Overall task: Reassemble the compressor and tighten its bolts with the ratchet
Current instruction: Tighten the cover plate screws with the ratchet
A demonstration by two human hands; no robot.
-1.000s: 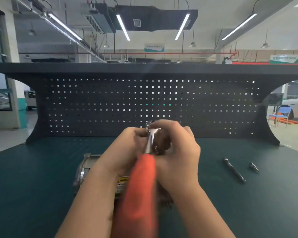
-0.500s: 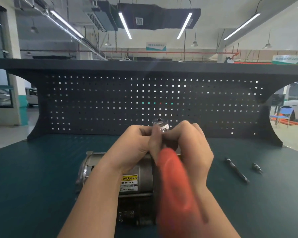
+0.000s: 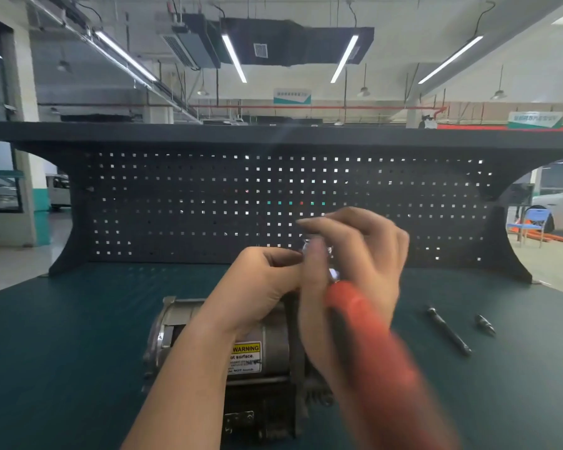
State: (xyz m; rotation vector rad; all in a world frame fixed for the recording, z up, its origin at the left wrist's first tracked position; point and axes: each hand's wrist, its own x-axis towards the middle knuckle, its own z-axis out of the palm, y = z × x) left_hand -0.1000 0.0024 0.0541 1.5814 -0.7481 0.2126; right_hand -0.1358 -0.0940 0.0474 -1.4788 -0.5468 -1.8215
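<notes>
The silver compressor [image 3: 273, 339] lies on its side on the green bench mat, its yellow warning label facing me. Above it both hands meet at the head of a ratchet [image 3: 371, 336], whose red handle slants down to the right, blurred by motion. My left hand [image 3: 260, 287] has its fingers curled and pinches at the chrome head. My right hand [image 3: 368, 254] holds the head from the other side, thumb against it and index finger stretched out to the left. Fingers hide most of the head, and my arms cover the compressor's middle and right end.
A dark extension bar [image 3: 449, 332] and a small socket piece [image 3: 485, 324] lie on the green mat [image 3: 78, 352] to the right. A black pegboard [image 3: 208, 206] closes off the back of the bench.
The red handle has swung from lower left across to lower right. Both hands stayed at the ratchet head, and my right fingers have spread out more.
</notes>
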